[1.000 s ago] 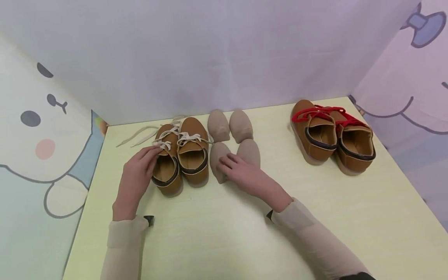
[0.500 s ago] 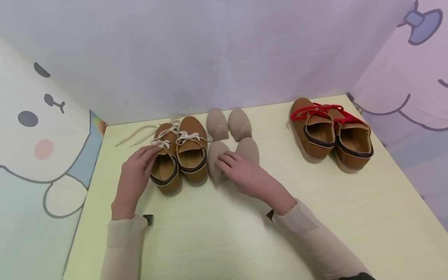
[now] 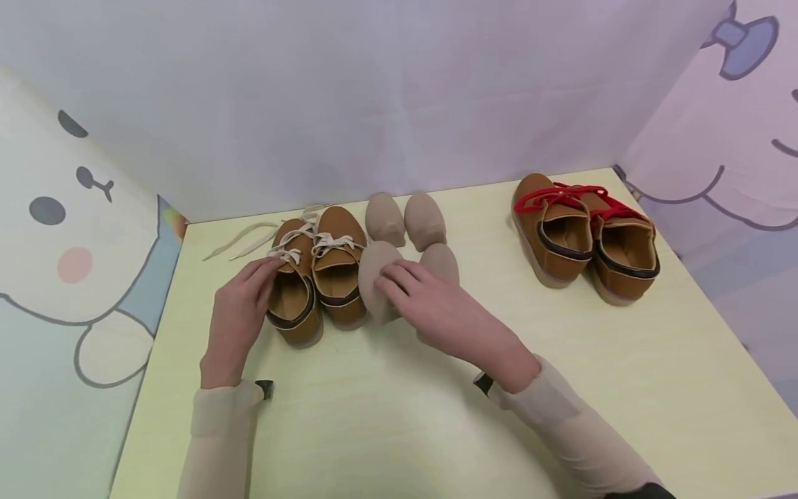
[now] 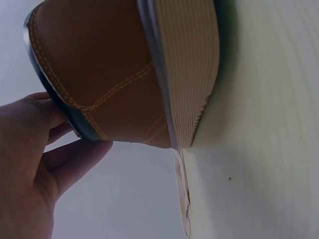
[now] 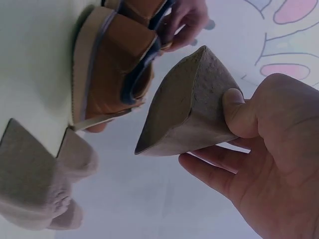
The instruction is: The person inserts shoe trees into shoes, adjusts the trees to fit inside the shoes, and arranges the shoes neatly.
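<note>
In the head view, two brown lace-up shoes with white laces stand side by side, the left shoe (image 3: pixel 302 335) and its partner (image 3: pixel 339 222). My left hand (image 3: pixel 238 312) pinches the left shoe at its tongue, just below the laces. Fingers and thumb of my right hand (image 3: pixel 445 315) grip a beige toe-shaped shoe insert (image 5: pixel 204 97), raised off the table beside the partner shoe. Its wedge shape and hollowed underside face the right wrist camera. Three similar inserts rest behind and beside that hand: one back left (image 3: pixel 384 219), one back right (image 3: pixel 426 222), one nearer (image 3: pixel 440 262).
A second pair of brown shoes (image 3: pixel 561 249) with red laces stands at the right of the pale table (image 3: pixel 374 430). Loose white lace ends (image 3: pixel 243 242) trail left toward the back edge. A plain curtain (image 3: pixel 399 104) hangs behind, with cartoon-printed sheets on both sides.
My right hand has lifted the front left insert off the table and moved it slightly left toward the white-laced shoes. The left hand stays at the left shoe's tongue.
</note>
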